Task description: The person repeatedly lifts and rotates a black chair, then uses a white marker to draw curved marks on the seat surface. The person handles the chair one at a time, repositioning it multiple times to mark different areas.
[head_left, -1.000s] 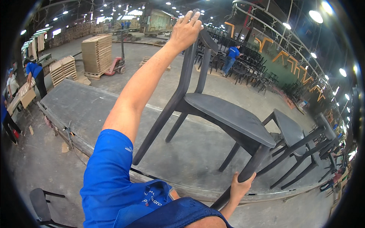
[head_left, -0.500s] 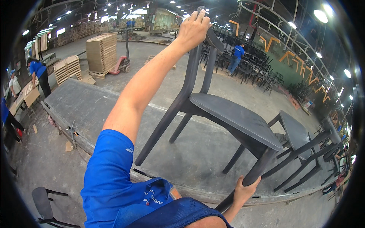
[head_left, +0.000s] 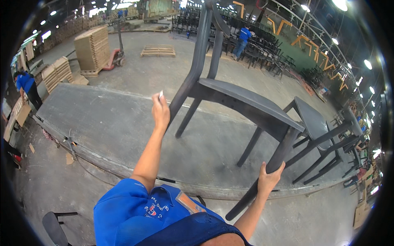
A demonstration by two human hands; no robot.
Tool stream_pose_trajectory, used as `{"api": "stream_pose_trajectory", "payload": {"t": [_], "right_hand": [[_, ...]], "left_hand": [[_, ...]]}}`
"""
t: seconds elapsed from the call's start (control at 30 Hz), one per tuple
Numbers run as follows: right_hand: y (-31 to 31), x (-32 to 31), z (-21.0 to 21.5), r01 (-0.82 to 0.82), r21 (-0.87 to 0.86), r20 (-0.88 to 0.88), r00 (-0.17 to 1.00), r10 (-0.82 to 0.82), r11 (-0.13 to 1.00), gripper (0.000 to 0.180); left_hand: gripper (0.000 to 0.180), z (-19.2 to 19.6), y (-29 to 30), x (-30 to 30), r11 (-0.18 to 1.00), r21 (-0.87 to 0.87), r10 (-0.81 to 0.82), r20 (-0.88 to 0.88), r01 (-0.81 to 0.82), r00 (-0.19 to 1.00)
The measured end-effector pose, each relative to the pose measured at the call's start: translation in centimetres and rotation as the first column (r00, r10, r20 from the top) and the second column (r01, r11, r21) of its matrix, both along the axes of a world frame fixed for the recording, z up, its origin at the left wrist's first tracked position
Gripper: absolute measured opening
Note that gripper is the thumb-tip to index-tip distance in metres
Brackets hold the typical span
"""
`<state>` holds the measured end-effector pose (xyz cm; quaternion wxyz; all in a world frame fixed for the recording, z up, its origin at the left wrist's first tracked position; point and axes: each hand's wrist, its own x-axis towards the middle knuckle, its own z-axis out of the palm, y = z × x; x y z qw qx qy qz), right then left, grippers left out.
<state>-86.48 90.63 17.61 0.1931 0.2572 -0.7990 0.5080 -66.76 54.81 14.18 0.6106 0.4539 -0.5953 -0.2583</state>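
Note:
A black wooden chair [head_left: 250, 98] stands tilted over the grey worktable, its near front leg reaching out past the table's edge. Around that leg the fingers of my right hand [head_left: 270, 178] are wrapped, below the seat. My left hand [head_left: 161, 111] is closed beside the back leg, with a small white piece [head_left: 161, 94] poking out at its fingertips; its kind is too small to make out. Whether this hand touches the leg, I cannot tell. The top of the backrest runs out of view at the upper edge.
More black chairs [head_left: 316, 123] lie on the worktable [head_left: 111, 119] at right. Another chair [head_left: 55, 229] is on the floor at lower left. Stacked boards [head_left: 92, 49], a pallet [head_left: 158, 51] and a person in blue [head_left: 242, 41] among many chairs are beyond.
My left hand has come down from the top of the backrest to beside the back leg. My right hand still grips the front leg. The view has shifted.

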Motion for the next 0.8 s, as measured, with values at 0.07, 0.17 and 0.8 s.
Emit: {"api": "stream_pose_trajectory", "payload": {"t": [0.07,0.17,0.8], "right_hand": [[-0.7,-0.2,0.4,0.05,0.045,-0.072,0.996,-0.047,0.998,0.067],[-2.7,-0.8,1.8,0.149,0.064,-0.386,0.916,-0.113,0.987,0.078],[-29.5,0.4,8.5,0.472,0.448,-0.891,0.303,0.337,0.759,0.079]], "left_hand": [[0.03,-3.2,0.7,1.2,0.999,-0.042,-0.016,-0.003,0.016,1.0],[0.031,-5.0,1.3,1.7,0.999,0.051,-0.018,0.146,0.01,0.989],[0.026,-2.2,-1.9,-0.5,0.998,0.023,-0.065,0.293,0.061,0.954]]}}
